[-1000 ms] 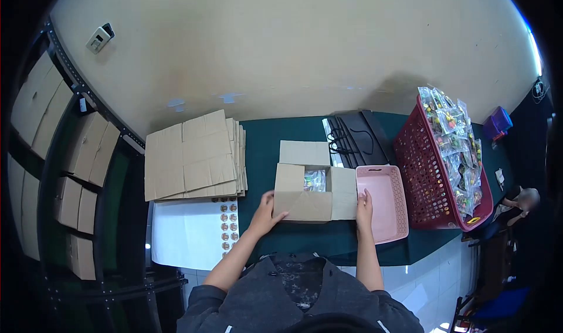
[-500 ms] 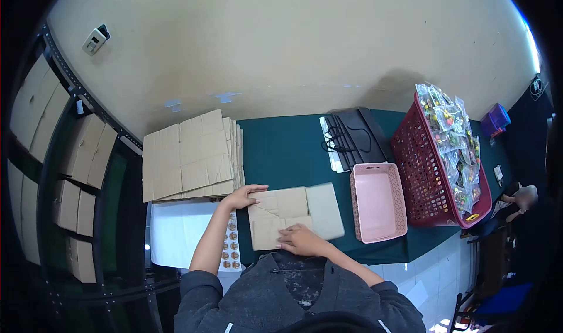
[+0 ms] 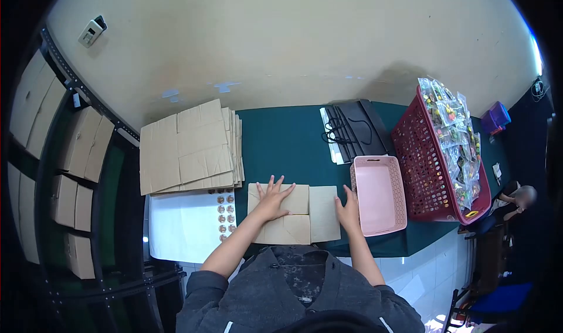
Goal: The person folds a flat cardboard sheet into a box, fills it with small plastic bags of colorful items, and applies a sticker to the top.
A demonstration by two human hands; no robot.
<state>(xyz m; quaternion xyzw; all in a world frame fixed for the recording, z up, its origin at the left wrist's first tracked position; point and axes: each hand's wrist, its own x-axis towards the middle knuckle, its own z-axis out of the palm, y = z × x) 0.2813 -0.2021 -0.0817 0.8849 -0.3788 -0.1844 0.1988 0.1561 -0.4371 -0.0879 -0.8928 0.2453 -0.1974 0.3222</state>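
A partly folded cardboard box (image 3: 296, 232) lies on the green cloth in front of me, two brown panels meeting at a seam and a paler flap (image 3: 324, 215) sticking out to the right. My left hand (image 3: 273, 204) presses flat on the upper panel with fingers spread. At the right edge of the pale flap is my right hand (image 3: 348, 213), its thumb and fingers apart. Just beyond it stands a pink plastic basket (image 3: 381, 201) with nothing in it.
Flattened cardboard boxes (image 3: 187, 148) are stacked at the left, above a white sheet with round stickers (image 3: 182, 227). A maroon basket (image 3: 419, 163) of small clear packets stands right. Behind lie a black folder (image 3: 366, 130) and cable. Shelves (image 3: 85, 142) hold boxes; a person sits far right.
My left hand has moved from the cardboard's left edge onto its upper panel. My right hand has slid from the lower panel to the right flap's edge. The cardboard now lies straighter.
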